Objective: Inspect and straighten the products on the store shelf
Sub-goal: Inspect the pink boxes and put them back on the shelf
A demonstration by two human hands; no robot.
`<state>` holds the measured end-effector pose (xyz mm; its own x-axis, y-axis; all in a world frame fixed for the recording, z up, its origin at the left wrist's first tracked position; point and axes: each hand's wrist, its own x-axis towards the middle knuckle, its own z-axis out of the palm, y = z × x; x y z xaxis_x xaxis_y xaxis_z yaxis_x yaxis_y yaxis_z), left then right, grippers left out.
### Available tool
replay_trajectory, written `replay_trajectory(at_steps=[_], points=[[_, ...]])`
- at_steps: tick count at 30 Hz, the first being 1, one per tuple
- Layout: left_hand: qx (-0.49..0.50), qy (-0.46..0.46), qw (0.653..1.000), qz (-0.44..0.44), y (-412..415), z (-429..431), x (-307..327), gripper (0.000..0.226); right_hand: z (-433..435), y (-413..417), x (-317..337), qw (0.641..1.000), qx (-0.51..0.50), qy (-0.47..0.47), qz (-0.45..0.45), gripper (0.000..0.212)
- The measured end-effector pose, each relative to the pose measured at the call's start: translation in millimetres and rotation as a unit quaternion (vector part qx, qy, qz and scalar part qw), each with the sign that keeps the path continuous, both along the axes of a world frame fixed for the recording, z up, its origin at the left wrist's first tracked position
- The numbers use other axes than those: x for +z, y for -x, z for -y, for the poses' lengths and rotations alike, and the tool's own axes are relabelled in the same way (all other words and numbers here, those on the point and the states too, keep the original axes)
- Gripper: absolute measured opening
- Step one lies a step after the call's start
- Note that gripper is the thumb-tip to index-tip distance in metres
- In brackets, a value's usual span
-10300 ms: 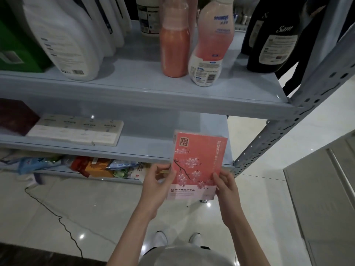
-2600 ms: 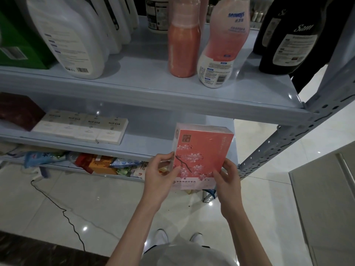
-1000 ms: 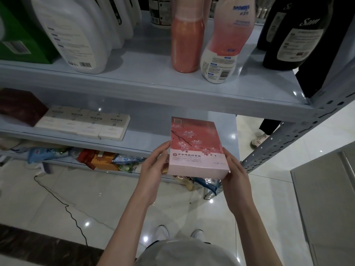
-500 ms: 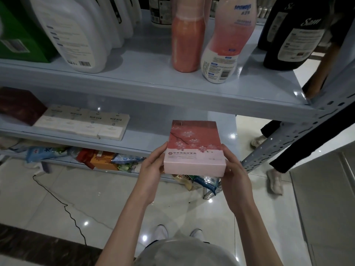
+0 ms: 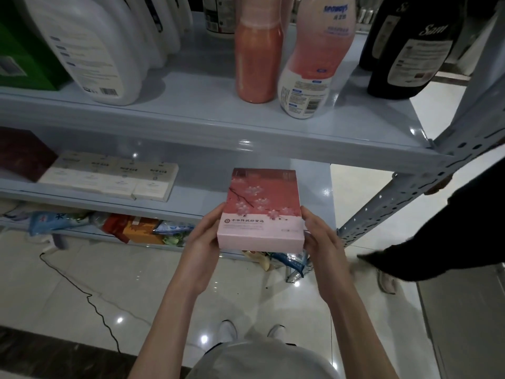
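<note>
A pink box with a cherry-blossom print (image 5: 262, 206) lies nearly flat, printed face up, at the front edge of the middle shelf (image 5: 191, 199). My left hand (image 5: 203, 237) grips its left side with the thumb on top. My right hand (image 5: 321, 239) grips its right side the same way. The box's far end reaches in under the upper shelf (image 5: 207, 127); whether it rests on the middle shelf I cannot tell.
A row of white flat boxes (image 5: 109, 175) and a dark red box (image 5: 21, 154) lie left on the middle shelf. White jugs (image 5: 90, 47), an orange bottle (image 5: 258, 56), a pink lotion bottle (image 5: 314, 64) and black bottles (image 5: 407, 47) stand above. Another person's dark legs (image 5: 442, 233) pass at right beyond the post (image 5: 404, 192).
The box has tipped from upright, face toward me, to lying nearly flat and has moved forward toward the middle shelf. A person has walked in at the right.
</note>
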<state>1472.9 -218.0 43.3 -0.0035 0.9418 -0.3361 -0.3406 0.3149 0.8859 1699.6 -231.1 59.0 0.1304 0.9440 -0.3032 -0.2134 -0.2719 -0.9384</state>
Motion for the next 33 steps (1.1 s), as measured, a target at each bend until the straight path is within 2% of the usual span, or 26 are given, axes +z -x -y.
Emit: replay_trajectory(at_steps=[3, 5, 8, 11, 14, 16, 18, 21, 23, 24, 27, 33], points=[[0.003, -0.02, 1.0, -0.02, -2.6, 0.4, 6.3, 0.037, -0.7, 2.4, -4.9, 0.999, -0.03, 0.014, 0.041, 0.027], [0.009, -0.024, 0.999, -0.021, -6.9, 0.5, 9.8, 0.046, -0.3, 3.4, -13.2, 0.999, -0.029, 0.034, 0.026, 0.037], [0.019, -0.007, 0.999, 0.026, -11.2, -3.1, 16.6, 0.063, 0.6, -0.4, -24.1, 0.998, -0.005, 0.05, -0.023, 0.057], [-0.022, -0.01, 0.999, 0.037, -16.2, -5.0, 25.0, 0.049, -0.2, 0.3, -22.1, 0.998, 0.031, 0.037, -0.042, 0.062], [-0.06, 0.012, 0.997, 0.056, -21.1, -4.1, 29.1, 0.045, 0.6, 5.1, -17.9, 0.998, 0.04, 0.047, -0.017, 0.054], [-0.076, 0.022, 0.995, 0.064, -22.8, -3.0, 30.5, 0.045, 0.1, 7.7, -11.8, 0.997, 0.048, 0.054, 0.023, 0.03], [-0.081, 0.01, 0.996, 0.039, -23.8, -1.9, 29.3, 0.045, 0.0, 10.9, 0.5, 0.994, 0.072, 0.05, 0.065, 0.019], [-0.092, -0.014, 0.996, -0.012, -26.9, 0.7, 26.4, 0.047, -1.9, 15.9, 14.1, 0.986, 0.111, 0.05, 0.117, 0.025], [-0.097, -0.026, 0.994, -0.034, -29.2, 1.5, 25.1, 0.049, -2.0, 18.8, 14.3, 0.984, 0.121, 0.028, 0.132, 0.023], [-0.099, -0.03, 0.994, -0.042, -29.9, 1.5, 24.5, 0.051, -1.6, 19.2, 12.5, 0.985, 0.115, 0.02, 0.125, 0.022], [-0.114, -0.029, 0.991, -0.063, -30.1, 0.9, 20.7, 0.056, -1.4, 18.8, 9.3, 0.991, 0.11, 0.011, 0.078, 0.04], [-0.114, -0.015, 0.988, -0.099, -29.3, 0.1, 8.6, 0.053, -0.2, 13.4, 6.1, 0.987, 0.15, 0.011, 0.051, 0.051]])
